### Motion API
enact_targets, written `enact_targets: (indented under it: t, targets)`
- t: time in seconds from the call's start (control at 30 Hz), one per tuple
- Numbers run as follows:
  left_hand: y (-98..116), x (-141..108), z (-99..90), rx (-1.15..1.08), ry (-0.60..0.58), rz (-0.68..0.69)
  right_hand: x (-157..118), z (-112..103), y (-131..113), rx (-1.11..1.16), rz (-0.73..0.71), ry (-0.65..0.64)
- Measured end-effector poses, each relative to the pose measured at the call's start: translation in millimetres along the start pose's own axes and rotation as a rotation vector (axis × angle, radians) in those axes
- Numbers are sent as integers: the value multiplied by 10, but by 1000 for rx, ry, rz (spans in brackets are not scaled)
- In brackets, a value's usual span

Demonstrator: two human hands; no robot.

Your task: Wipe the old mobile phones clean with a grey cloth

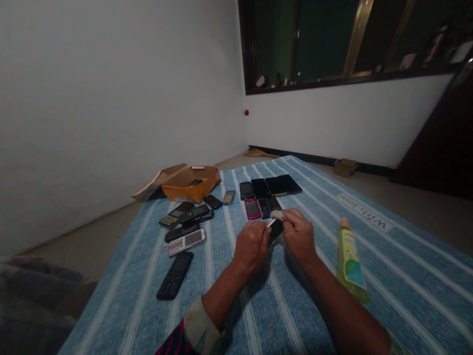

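Held and Laid Out

From my distant seat I list: one dark phone (276, 231), just above the striped cover (221, 246), clamped in the left hand (252, 247), presumably for steadiness; one pale cloth (278, 215), pinched in the right hand (298, 234) at the phone's edge; other phones (253, 209) in close rows, seemingly grouped; one bottle (351, 264), right, presumably kept handy.

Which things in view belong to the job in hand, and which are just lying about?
Job in hand:
pale cloth, in the right hand
dark device, in the left hand
other phones, probably
bottle of yellow liquid, perhaps
orange box, perhaps

Lying about, apparently:
small cardboard box
small things behind the window frame's lower edge
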State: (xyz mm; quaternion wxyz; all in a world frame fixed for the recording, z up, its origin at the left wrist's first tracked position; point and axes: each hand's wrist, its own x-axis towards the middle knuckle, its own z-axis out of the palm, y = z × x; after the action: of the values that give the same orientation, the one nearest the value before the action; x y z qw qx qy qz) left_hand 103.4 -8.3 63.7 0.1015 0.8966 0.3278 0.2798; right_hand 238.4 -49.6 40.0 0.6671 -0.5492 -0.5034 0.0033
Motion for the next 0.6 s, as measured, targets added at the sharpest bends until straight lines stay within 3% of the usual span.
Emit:
enact_targets:
  t: [0.17, 0.33, 0.43, 0.6]
  targets:
    - [-76, -170, -92, -303, 196, 69, 1, 50, -290, -161, -264, -66]
    - [-85, -407, -237, -524, 245, -81, -54, 179, -531, -293, -472, -133]
    - [-94, -518, -285, -628, 271, -157, -74, 232, -555, -333, -511, -178]
    - [-112, -605, -301, -720, 301, -191, -69, 206, -381, -416, -500, -188]
